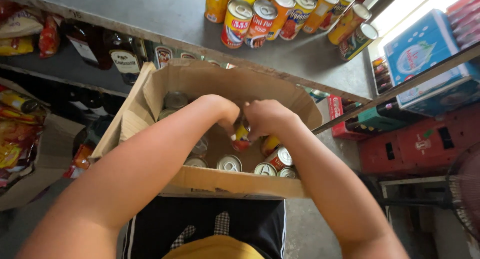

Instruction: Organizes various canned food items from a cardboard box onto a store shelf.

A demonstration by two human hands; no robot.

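Note:
An open cardboard box [235, 183] rests on my lap and holds several tins with silver pull-tab lids [229, 163]. Both hands are down inside it. My left hand [221, 110] and my right hand [267, 117] meet around one red and yellow tin [241, 137], which is lifted above the others. Fingers of both hands cover its top. On the grey shelf [165, 19] above the box stand several tins [260, 16] with red, yellow and orange labels.
Dark bottles [125, 54] and snack packets [20, 29] fill lower shelves at left. A second cardboard box with packets [20, 154] sits left. At right are a blue carton [425, 49], red crates [420, 144] and a fan [465, 189].

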